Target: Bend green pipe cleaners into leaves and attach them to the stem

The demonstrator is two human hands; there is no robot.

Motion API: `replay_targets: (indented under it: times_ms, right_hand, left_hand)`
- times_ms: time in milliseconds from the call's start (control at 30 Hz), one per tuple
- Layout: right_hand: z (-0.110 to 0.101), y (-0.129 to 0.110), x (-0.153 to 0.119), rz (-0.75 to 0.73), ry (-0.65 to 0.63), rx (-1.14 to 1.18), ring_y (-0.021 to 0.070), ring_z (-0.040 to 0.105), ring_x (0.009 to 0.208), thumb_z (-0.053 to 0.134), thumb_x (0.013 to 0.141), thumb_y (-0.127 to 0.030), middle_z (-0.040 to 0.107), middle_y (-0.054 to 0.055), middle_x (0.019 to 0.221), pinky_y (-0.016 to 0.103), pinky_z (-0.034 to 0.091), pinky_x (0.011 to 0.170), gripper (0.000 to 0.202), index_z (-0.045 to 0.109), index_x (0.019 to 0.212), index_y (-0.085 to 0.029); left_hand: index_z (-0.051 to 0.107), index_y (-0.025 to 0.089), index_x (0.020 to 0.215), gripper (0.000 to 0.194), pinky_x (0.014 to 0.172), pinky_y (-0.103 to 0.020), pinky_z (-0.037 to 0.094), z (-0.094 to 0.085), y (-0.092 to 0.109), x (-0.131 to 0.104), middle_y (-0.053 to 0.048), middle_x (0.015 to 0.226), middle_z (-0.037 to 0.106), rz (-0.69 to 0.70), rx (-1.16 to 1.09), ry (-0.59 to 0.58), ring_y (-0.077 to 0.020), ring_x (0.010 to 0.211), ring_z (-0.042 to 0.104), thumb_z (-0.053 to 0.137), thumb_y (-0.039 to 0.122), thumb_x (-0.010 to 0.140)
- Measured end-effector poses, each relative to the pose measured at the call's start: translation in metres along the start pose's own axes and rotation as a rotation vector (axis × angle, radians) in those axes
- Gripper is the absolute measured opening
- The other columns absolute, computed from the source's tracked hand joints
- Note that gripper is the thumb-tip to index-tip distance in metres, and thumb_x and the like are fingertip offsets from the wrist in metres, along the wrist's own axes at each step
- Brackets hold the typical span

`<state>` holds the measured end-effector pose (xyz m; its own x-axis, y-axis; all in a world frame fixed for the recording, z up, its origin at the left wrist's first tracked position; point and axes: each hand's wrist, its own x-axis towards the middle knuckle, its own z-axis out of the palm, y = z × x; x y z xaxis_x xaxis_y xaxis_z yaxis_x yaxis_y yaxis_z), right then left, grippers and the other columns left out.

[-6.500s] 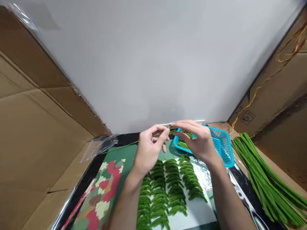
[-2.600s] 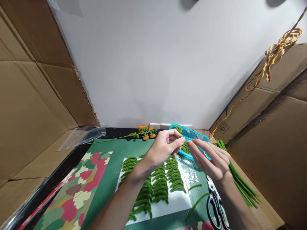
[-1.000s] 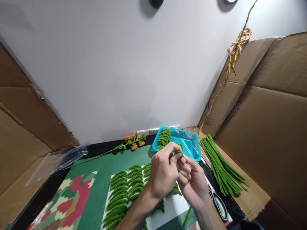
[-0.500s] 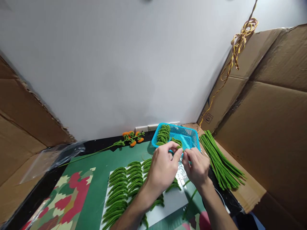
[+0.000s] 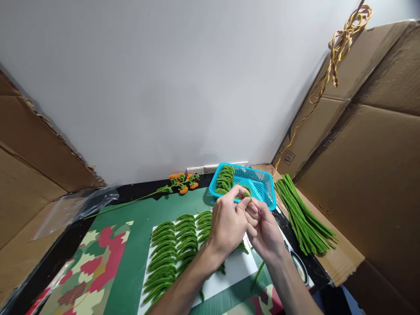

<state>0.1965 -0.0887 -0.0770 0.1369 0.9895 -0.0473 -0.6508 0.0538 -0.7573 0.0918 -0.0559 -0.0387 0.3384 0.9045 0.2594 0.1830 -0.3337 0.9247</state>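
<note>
My left hand (image 5: pixel 231 221) and my right hand (image 5: pixel 265 225) meet in front of the blue basket, fingertips pinched together. Between them is a small green pipe-cleaner leaf (image 5: pixel 246 195), partly hidden by the fingers. Behind them the blue plastic basket (image 5: pixel 273 192) holds a pile of curled green pipe-cleaner leaves (image 5: pixel 225 177) on its left side. Below my left forearm, rows of curved green leaf pieces (image 5: pixel 163 258) lie on a white board (image 5: pixel 234 280); the forearm covers part of them. A loose green pipe cleaner (image 5: pixel 258 274) lies beside my right forearm.
A bundle of straight green pipe cleaners (image 5: pixel 303 218) lies on cardboard at the right. Scissors (image 5: pixel 300 266) are partly hidden by my right forearm. An orange flower stem (image 5: pixel 167 188) rests at the back left. Cardboard walls (image 5: pixel 370 166) flank the table; a yellow twisted cord (image 5: pixel 341 52) hangs at right.
My right hand has turned so its palm shows more, its fingers closer to my left hand's. The view has shifted slightly, and more of the scissors shows.
</note>
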Motion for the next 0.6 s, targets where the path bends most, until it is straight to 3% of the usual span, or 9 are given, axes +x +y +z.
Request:
replay_targets:
  times_ms: [100,200,400,600]
  right_hand:
    - [-0.01,-0.002,0.006,-0.144,0.005,-0.161,0.0061,0.015,0.048,0.08,0.086,-0.056,0.026,-0.012,0.057,0.018,0.02,0.04,0.054,0.041,0.066,-0.023]
    - [-0.019,-0.005,0.01,-0.377,0.037,-0.507,0.0078,0.031,0.047,0.072,0.094,-0.056,0.039,-0.008,0.053,0.021,0.027,0.044,0.049,0.054,0.066,-0.02]
    - [-0.025,-0.018,0.007,-0.625,0.037,-0.899,0.0104,0.038,0.053,0.062,0.103,-0.042,0.046,-0.004,0.06,0.024,0.031,0.05,0.041,0.059,0.069,-0.019]
    - [-0.033,-0.027,0.0,-0.749,-0.01,-1.217,0.0102,0.036,0.052,0.059,0.104,-0.03,0.042,-0.006,0.059,0.026,0.029,0.051,0.033,0.06,0.073,-0.02]
  left_hand:
    - [0.066,0.02,0.093,0.012,0.047,-0.024,0.031,-0.008,0.002,0.005,0.002,0.074,0.066,0.007,0.067,-0.033,-0.0094,0.046,0.047,0.06,0.029,0.098]
    - [0.068,0.019,0.091,0.015,0.047,-0.025,0.025,-0.017,0.002,0.009,0.004,0.067,0.059,0.029,0.127,-0.095,-0.0085,0.045,0.034,0.064,0.033,0.097]
    - [0.066,0.02,0.092,0.017,0.054,-0.025,0.034,-0.025,0.0,0.011,0.004,0.073,0.061,0.071,0.152,-0.206,-0.0103,0.055,0.044,0.062,0.034,0.102]
    - [0.066,0.019,0.098,0.016,0.069,-0.029,0.045,-0.02,-0.002,0.005,-0.002,0.093,0.067,0.336,0.426,-0.187,-0.0155,0.078,0.061,0.054,0.023,0.107]
